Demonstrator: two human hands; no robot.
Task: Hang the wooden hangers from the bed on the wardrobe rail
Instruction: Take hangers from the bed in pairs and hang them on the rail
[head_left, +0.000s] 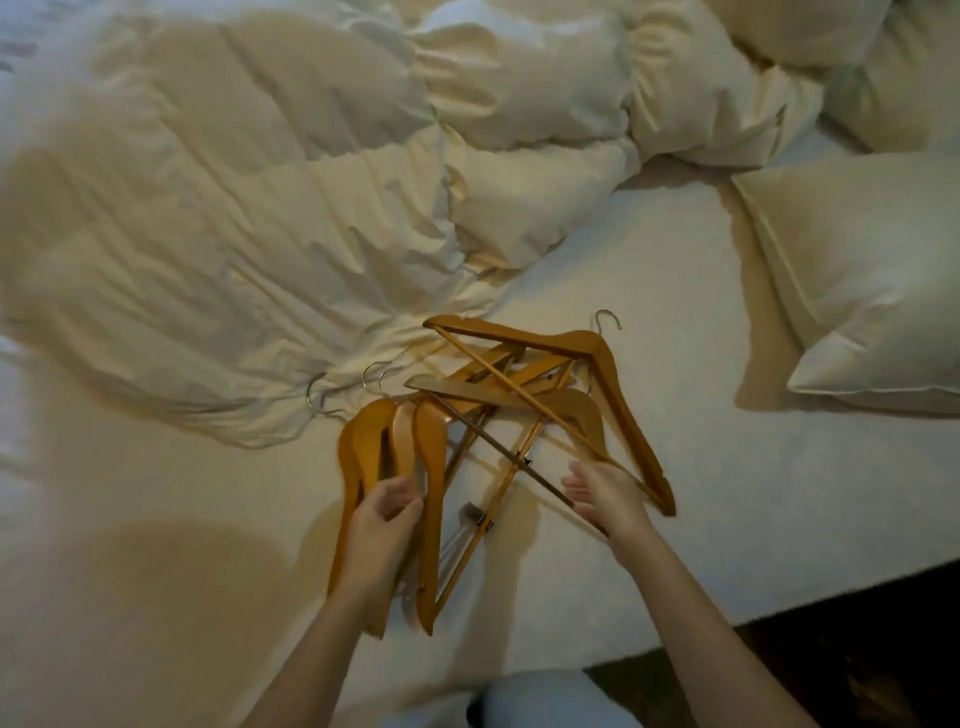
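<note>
Knee (540, 696) in pale cloth sits bottom centre, tight against the bed (649, 291) edge, both forearms reaching out above it.

Left hand (387, 512) — fingers curled round a bunch of three hangers (374, 452) stacked side by side, gripped mid-arm; their wire hooks (363, 384) point up-left and lie on the duvet's edge. The bunch runs from the hooks down past the wrist toward the near bed edge.

Between the hands: a loose pile (519, 384) of more hangers, criss-crossed, trouser bars overlapping. How many I cannot tell.

Right hand (605, 493) — fingers spread and half bent over the lower bars of the pile, touching or just above them; motion blur, so I cannot tell whether it grips anything. The top hanger (608, 374) lies flat, its right arm running just past this hand, hook (608, 319) pointing away toward the pillows.

Duvet (234, 208), rumpled, fills the left and far side. Bare sheet right of the pile is free. Pillow (872, 280) well apart at right, more bedding behind it. Bed edge cuts diagonally at lower right, dark floor (857, 649) beyond.
</note>
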